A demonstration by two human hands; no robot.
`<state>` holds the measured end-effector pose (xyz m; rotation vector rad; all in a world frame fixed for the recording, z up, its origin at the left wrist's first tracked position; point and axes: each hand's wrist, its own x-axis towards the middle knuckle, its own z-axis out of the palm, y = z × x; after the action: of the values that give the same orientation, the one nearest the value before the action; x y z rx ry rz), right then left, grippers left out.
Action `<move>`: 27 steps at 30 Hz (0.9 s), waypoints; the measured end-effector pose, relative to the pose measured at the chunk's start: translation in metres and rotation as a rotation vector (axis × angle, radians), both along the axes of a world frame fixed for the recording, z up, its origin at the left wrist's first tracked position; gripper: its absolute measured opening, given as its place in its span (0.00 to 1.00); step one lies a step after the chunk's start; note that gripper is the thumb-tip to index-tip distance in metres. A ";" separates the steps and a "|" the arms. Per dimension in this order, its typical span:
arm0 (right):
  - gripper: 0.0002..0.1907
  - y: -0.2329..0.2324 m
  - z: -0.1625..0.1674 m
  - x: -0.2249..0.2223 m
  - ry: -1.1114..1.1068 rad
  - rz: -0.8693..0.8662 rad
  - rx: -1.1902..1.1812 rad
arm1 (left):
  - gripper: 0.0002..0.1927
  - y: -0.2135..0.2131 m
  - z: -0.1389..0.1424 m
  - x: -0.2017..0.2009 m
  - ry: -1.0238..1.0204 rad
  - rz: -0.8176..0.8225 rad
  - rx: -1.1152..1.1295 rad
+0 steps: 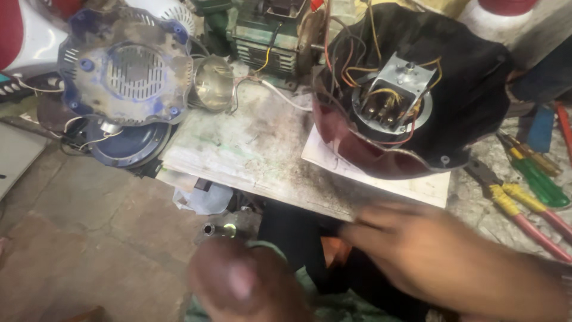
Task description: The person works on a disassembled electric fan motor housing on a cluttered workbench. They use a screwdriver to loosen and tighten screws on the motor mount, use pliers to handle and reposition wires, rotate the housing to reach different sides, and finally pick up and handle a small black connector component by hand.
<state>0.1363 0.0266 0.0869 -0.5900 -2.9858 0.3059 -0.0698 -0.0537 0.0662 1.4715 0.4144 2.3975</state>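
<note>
My left hand (241,283) is a blurred fist at the bottom, below the bench's front edge, closed around a short metal tube-like tool (217,229) whose hollow end sticks out to the left. My right hand (417,250) is motion-blurred at the lower right, fingers stretched left over the bench edge; whether it holds anything I cannot tell. Just beyond it an opened appliance housing (471,89), red and black, lies on a sheet of paper (417,188). A metal switch block (396,89) and loose coloured wires are exposed inside it.
A dirty blue-and-grey appliance base (125,65) sits upside down at the back left, beside a steel cup (213,83) and a green motor (265,36). Pliers with yellow-red handles (518,209) and a green screwdriver (539,179) lie at the right. A stained white board (256,149) covers the bench.
</note>
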 end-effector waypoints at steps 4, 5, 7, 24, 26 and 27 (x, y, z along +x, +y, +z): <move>0.19 0.033 -0.043 -0.058 0.053 -0.067 0.050 | 0.31 -0.001 -0.001 0.006 -0.006 0.004 0.008; 0.19 0.043 -0.047 -0.074 0.065 -0.087 0.047 | 0.32 -0.002 -0.001 0.006 -0.013 0.013 0.008; 0.14 0.061 -0.051 -0.103 -0.002 -0.186 0.035 | 0.33 -0.004 -0.002 0.007 -0.018 0.037 0.019; 0.21 0.019 -0.069 -0.077 0.206 -0.071 -0.028 | 0.42 0.036 -0.001 0.012 -0.016 0.148 -0.018; 0.16 0.006 -0.073 -0.039 0.269 -0.106 0.006 | 0.44 0.062 -0.007 0.003 -0.010 0.203 -0.048; 0.12 0.002 -0.075 -0.019 0.303 -0.159 0.064 | 0.44 0.080 -0.011 -0.002 0.000 0.237 -0.104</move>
<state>0.1174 0.0286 0.0119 -0.6998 -2.6319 0.2601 -0.0716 0.0264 0.0556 1.4483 0.7402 2.5099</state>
